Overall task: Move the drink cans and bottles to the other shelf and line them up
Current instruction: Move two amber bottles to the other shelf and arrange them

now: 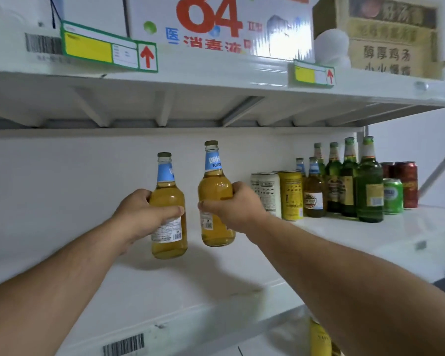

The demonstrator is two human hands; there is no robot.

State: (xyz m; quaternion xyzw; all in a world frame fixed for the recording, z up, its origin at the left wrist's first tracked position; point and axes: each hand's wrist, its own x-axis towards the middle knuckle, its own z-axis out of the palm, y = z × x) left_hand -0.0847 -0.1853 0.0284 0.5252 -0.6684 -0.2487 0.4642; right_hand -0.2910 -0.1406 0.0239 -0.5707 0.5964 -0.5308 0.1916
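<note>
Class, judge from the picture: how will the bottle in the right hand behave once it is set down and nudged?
The bottle looks full, so probably heavy. Tall with a narrow neck, it may tip if pushed high. It seems glass, so likely stiff and breakable.

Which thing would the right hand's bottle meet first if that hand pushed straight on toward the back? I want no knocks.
Probably nothing but the white back wall. The right hand with its bottle sits left of the white cans, though depth is hard to judge.

The white shelf (62,227) lies bare left; cans and bottles (344,186) crowd its right end.
</note>
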